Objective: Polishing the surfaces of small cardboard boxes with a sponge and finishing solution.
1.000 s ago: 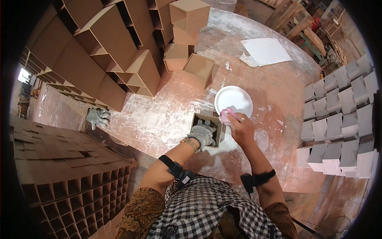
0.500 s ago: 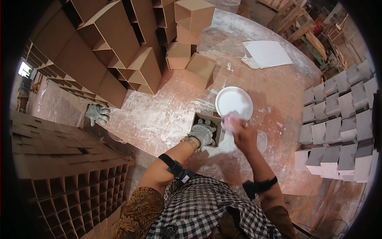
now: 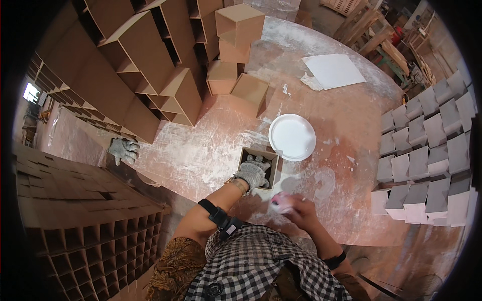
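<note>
My left hand (image 3: 252, 172), in a grey knit glove, reaches down inside a small open brown box (image 3: 276, 173). Its fingers look spread within the walls; whether they press on them I cannot tell. My bare right hand (image 3: 302, 212) is closed round a pink sponge (image 3: 282, 202), which is whitish in places and slightly blurred. The sponge is just off the box's near right corner, on my side. Beyond the box stands a round white dish (image 3: 292, 137) of white paste, its rim close to the box's far right corner.
Stacked brown boxes (image 3: 145, 50) rise at the far left, and grey-coated boxes (image 3: 427, 150) stand in rows at the right. A spare grey glove (image 3: 124, 150) lies at the table's left edge. White sheets (image 3: 334, 71) lie at the back. A compartmented brown stack (image 3: 95, 236) stands lower left.
My right hand has drawn the sponge back toward me, away from the box's right wall and the dish. My left hand stays inside the box. The whole view has shifted slightly.
</note>
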Demonstrator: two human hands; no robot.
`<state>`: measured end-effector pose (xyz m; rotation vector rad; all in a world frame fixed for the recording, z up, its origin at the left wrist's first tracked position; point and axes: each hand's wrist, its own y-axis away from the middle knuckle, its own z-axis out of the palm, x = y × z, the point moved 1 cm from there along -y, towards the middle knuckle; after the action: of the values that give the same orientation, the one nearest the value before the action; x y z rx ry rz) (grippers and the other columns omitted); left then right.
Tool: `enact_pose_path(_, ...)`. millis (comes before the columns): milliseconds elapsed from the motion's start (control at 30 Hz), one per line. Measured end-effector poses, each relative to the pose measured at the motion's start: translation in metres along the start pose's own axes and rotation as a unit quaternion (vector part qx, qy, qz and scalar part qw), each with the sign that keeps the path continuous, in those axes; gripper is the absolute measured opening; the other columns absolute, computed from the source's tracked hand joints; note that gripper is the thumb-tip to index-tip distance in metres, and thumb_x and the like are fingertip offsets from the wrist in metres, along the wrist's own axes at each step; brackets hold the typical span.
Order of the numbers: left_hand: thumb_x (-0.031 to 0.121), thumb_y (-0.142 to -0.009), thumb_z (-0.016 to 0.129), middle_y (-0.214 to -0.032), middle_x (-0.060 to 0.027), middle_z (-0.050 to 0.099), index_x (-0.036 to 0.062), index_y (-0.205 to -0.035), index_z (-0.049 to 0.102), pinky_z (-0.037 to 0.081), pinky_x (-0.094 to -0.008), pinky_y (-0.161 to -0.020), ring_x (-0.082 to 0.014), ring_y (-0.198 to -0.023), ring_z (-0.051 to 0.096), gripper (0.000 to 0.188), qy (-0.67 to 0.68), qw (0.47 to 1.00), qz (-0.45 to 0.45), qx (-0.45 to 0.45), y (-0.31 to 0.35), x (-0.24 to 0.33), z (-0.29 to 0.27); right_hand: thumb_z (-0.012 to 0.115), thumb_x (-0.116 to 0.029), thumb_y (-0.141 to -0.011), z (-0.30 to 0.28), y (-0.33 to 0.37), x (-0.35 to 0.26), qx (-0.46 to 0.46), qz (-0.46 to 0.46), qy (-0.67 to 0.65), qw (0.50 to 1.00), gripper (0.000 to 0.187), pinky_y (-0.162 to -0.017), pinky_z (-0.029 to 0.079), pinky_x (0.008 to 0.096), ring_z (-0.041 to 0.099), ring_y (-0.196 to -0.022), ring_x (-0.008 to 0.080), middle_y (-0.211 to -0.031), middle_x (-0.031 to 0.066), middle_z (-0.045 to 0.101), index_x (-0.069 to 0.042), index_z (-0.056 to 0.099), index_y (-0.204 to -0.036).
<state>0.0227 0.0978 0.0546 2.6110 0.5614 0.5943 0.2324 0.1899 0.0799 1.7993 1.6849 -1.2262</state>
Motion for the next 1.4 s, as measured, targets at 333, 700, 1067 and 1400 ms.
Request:
enact_pose_path(333, 0.024, -0.074, 0.058, -0.111, -0.0165, 0.055, 0.0090, -0.116, 0.052, 0.046, -0.0459, -0.079, -0.0362, -0.097, 0.054, 0.045, -0.006, 0.939, 0.120, 0.321, 0.097, -0.016, 0.050, 0.047, -0.014, -0.095, -0.009, 0.005, 0.022, 0.325, 0.238, -0.380, 0.833, 0.030, -0.084, 0.044, 0.0241, 0.056, -0.096, 0.0128, -0.110, 0.0070, 0.059, 0.004, 0.053, -0.118)
enact_pose_path(700, 0.028, -0.080, 0.056, -0.117, -0.0140, 0.055, 0.0069, -0.113, 0.056, 0.042, -0.0423, -0.090, -0.0328, -0.106, 0.053, 0.039, 0.010, 0.938, 0.030, 0.344, 0.120, -0.023, 0.048, 0.050, -0.014, -0.093, 0.014, -0.008, 0.018, 0.213, 0.238, -0.357, 0.878, 0.032, -0.087, 0.042, 0.0247, 0.055, -0.099, 0.0124, -0.112, 0.0069, 0.059, 0.003, 0.054, -0.120)
enact_pose_path(1067, 0.032, -0.084, 0.055, -0.119, -0.0153, 0.056, 0.0083, -0.119, 0.055, 0.041, -0.0393, -0.094, -0.0298, -0.111, 0.054, 0.043, -0.038, 0.958, 0.190, 0.212, 0.066, -0.082, 0.042, 0.047, -0.007, -0.091, 0.022, -0.011, 0.031, 0.234, 0.292, -0.336, 0.864, 0.031, -0.078, 0.043, 0.0217, 0.054, -0.091, 0.0085, -0.107, 0.0049, 0.060, 0.002, 0.055, -0.120)
enact_pose_path(1400, 0.033, -0.083, 0.055, -0.108, -0.0185, 0.061, 0.0064, -0.111, 0.059, 0.048, -0.0391, -0.082, -0.0316, -0.099, 0.059, 0.039, 0.096, 0.990, 0.060, 0.090, 0.042, -0.072, 0.023, 0.047, -0.015, -0.095, 0.026, -0.009, 0.028, 0.204, 0.309, -0.389, 0.843, 0.031, -0.074, 0.045, 0.0230, 0.056, -0.086, 0.0095, -0.104, 0.0046, 0.060, 0.001, 0.053, -0.121)
